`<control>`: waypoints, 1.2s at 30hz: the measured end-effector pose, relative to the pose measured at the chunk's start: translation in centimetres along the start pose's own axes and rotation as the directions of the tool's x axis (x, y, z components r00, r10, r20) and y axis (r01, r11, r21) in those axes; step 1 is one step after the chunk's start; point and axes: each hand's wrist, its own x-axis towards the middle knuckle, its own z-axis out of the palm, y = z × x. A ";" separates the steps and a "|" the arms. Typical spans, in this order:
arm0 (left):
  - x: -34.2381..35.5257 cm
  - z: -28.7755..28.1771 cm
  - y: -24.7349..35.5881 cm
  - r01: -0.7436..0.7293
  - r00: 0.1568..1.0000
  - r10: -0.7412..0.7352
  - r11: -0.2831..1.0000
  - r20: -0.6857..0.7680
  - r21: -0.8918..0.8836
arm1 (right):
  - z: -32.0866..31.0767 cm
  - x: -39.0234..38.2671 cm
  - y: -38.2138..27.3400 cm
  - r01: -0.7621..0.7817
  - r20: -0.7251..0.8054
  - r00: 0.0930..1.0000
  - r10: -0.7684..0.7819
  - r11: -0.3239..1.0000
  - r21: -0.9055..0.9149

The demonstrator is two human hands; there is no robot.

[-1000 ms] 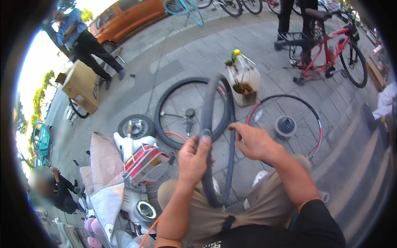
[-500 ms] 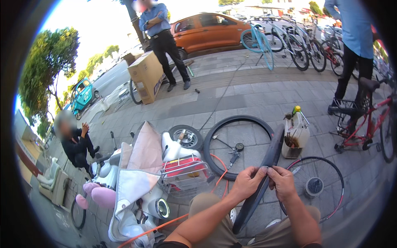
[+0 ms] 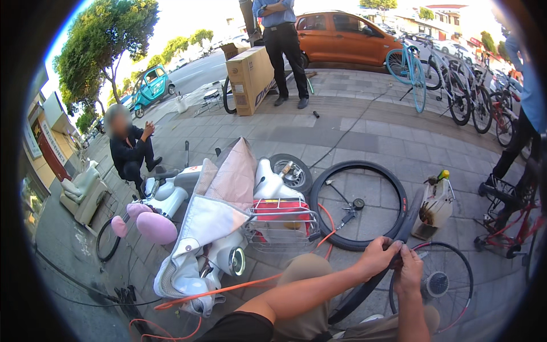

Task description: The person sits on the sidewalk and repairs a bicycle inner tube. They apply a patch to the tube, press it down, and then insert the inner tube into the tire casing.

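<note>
Inner tube (image 3: 409, 219): black, held up in front of me, its upper stretch pointing toward the cut-open jug and its lower stretch sloping down by my knees.
Left hand (image 3: 376, 255): thumb and fingers clamped on the tube from one side, probably to steady that short stretch.
Right hand (image 3: 408, 269): fingertips pinched on the same spot, right against the left thumb; what lies under them is hidden.
Knees: bent low beneath the tube, which likely brings it within easy sight.
Tyre (image 3: 348, 245): flat on the paving beyond my hands, ringing a gauge (image 3: 358, 203), perhaps so both stay within reach.
Wheel (image 3: 436, 284): lying without a tyre, just beyond my right hand.
Jug (image 3: 441, 196): upright near the tyre.
Orange hose (image 3: 239, 286): trailing past my left forearm, apart from my grip.
</note>
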 end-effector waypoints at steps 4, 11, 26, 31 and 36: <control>0.8 -0.2 0.4 0.003 0.998 0.004 0.992 0.056 -0.126 | 0.5 1.0 0.1 0.146 0.012 0.989 -0.147 0.972 -0.185; 1.2 1.1 0.8 -0.008 1.000 0.010 0.893 0.002 -0.450 | 1.8 1.7 -1.0 0.164 0.002 0.986 -0.164 0.984 -0.063; 1.3 1.2 1.8 0.078 0.996 -0.041 0.867 0.085 -0.492 | 2.1 2.4 -1.5 0.237 0.006 0.971 -0.239 0.959 -0.154; 1.6 1.3 1.5 0.077 0.989 0.014 0.809 0.150 -0.583 | 3.5 1.7 -2.1 0.146 0.047 0.987 -0.153 0.981 0.128; 2.9 0.4 1.7 0.087 0.964 0.093 0.774 0.249 -0.627 | 4.4 3.0 -3.2 0.003 0.037 0.999 -0.015 0.957 0.290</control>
